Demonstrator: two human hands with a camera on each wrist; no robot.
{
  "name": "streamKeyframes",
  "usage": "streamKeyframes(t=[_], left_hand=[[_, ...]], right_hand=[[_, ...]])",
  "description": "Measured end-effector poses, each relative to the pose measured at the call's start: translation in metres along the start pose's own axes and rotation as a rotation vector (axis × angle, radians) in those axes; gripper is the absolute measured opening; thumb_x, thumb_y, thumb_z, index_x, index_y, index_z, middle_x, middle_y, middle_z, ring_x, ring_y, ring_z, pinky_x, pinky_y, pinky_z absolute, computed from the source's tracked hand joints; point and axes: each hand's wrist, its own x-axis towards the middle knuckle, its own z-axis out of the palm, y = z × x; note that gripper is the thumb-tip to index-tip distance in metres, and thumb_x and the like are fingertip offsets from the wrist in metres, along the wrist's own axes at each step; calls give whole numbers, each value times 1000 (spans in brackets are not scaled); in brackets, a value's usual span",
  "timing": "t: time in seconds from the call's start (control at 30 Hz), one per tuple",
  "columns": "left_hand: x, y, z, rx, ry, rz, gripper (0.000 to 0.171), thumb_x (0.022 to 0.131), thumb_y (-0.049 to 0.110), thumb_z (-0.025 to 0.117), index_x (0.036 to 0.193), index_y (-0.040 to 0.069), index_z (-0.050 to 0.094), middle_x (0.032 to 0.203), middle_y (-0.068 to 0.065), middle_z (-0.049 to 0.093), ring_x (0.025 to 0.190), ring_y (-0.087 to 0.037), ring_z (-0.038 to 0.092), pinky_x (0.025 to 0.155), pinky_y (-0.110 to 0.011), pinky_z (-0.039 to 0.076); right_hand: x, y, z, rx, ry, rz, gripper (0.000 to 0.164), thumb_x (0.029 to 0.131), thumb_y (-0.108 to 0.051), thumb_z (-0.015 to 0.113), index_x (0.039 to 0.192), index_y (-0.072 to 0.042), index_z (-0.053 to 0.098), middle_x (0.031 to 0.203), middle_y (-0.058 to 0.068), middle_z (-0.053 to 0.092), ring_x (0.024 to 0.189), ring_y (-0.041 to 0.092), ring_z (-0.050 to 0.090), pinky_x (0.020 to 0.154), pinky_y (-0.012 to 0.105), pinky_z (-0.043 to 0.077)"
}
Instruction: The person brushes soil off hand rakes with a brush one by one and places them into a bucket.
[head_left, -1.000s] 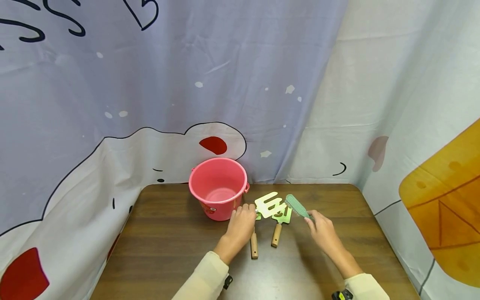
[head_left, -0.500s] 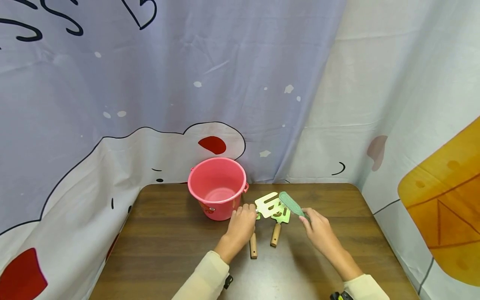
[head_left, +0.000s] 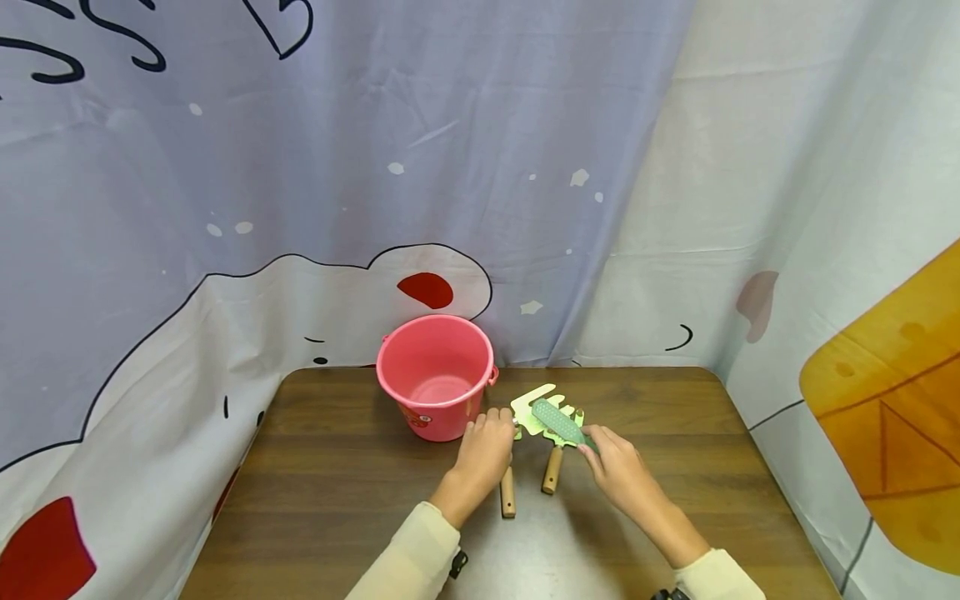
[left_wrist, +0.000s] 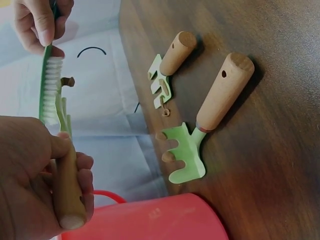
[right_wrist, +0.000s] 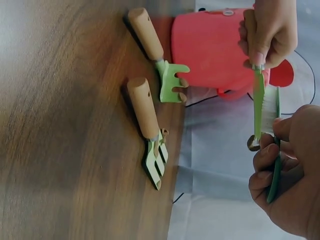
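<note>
The pink bucket point(head_left: 450, 414) stood just beyond the left hand point(head_left: 480, 454), blocking the way forward there, while the curtain point(head_left: 525, 208) walled off the far edge of the table point(head_left: 337, 500). Between both hands, the raised fork point(head_left: 525, 408) and the brush point(head_left: 558, 421) overlapped, obstructing the drop onto the small rake point(left_wrist: 187, 155) and second fork point(right_wrist: 148, 127) below. A narrow gap parted those tools' handles point(left_wrist: 225, 92); wider passage ran right of the right hand point(head_left: 618, 475).
</note>
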Motion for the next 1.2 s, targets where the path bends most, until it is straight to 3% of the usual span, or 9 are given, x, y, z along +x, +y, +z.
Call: streamKeyframes(t=[0.67,0.93,1.2], left_hand=[[-3,-4,6,-7,16,14,17,95,21,71,92,8,62,79,-6,63,71,-24,63,61,-38,50],[-4,-5,4,-16,14,-3,18,96,23,71,92,7,63,80,-7,64,72,-25,64,61,-39,51],[-5,-7,-1,-69,-25,-32,18,97,22,69,94,5,62,81,-8,64,73,-26,67,63,-40,53]], right_hand=[[-4,28,3,71,22,141,21,95,-1,68,115,6,62,105,23,72,90,37,73,77,46,61],[-7,38,6,89,30,209,20,97,-2,66,116,5,61,99,22,73,87,36,72,75,51,59],[-12,47,4,78,31,221,21,98,-2,65,116,7,61,101,26,72,89,39,72,74,53,58]])
